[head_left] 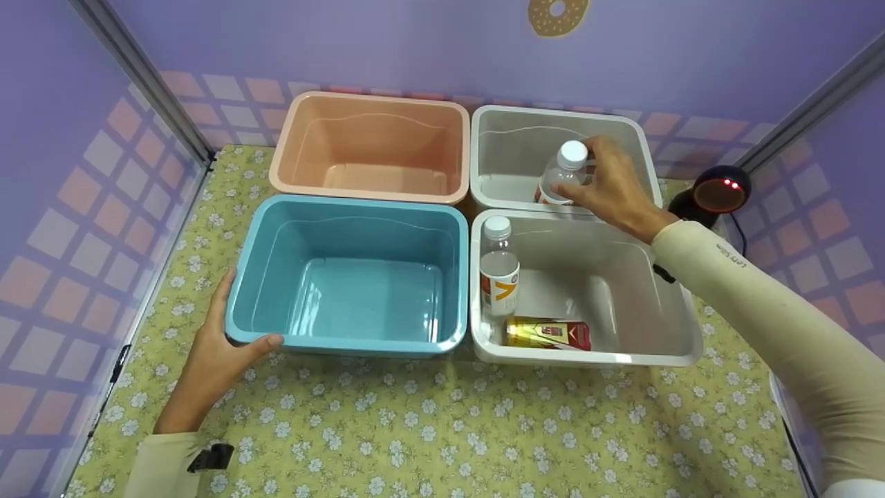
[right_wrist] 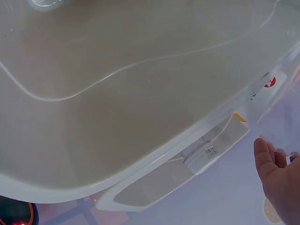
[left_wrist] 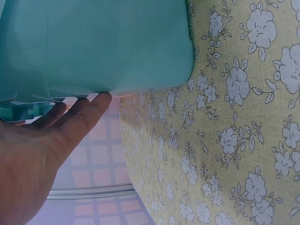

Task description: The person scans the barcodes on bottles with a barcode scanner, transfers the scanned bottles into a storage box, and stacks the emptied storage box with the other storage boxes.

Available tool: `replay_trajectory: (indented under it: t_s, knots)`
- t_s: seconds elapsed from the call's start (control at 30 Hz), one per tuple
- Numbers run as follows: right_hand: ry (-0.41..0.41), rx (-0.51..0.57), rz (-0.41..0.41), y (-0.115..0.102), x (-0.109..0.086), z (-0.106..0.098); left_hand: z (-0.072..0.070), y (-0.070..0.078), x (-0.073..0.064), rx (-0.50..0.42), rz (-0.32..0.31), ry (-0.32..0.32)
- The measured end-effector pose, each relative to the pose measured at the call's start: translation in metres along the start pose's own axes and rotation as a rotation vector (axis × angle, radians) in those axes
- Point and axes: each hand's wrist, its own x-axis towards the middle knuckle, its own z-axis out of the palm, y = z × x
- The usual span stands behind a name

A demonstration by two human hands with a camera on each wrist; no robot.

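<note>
1. The clear bottle w/ a white cap (head_left: 561,174) is by the mid of the front edge of the back R gray bin (head_left: 508,162). Cap is up & tips a bit to the R. Its btm hides behind the rim, so can't tell if it touches the bin floor.

2. The R hand (head_left: 612,187) is clamped on this bottle: thumb in front, fingers round the far side.

3. The L hand (head_left: 218,353) is at the front L corner of the blue bin (head_left: 346,344). Its thumb rests on the front rim & its fingers lie straight on the outside of the L wall. Thumb & fingers are apart, w/ the corner btwn them.

4. In the front R gray bin (head_left: 588,357), a 2nd bottle (head_left: 500,270) stands by the L edge, cap up. A yellow & red pack (head_left: 546,334) lies near the front L corner, just in front of it.

5. The peach bin (head_left: 373,124) sits right behind the blue one, twd the table's back L corner.

6. A black round gadget (head_left: 719,190) w/ red lights is near the table's back R corner.

7. All bins sit on a yellow flower cloth (head_left: 415,429). The back wall (head_left: 346,41) is purple w/ a donut pic (head_left: 543,25).
</note>
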Motion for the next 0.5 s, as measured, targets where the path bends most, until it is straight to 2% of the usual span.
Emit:
replay_trajectory:
  t_s: [0.33,0.5]
  knots:
    - [0.017,-0.038,-0.084,0.009,0.006,0.012,0.000,-0.003,0.000,-0.016,0.011,0.009]
    - [-0.024,-0.023,-0.060,0.011,0.007,0.014,-0.001,-0.003,-0.001,-0.009,0.006,0.003]
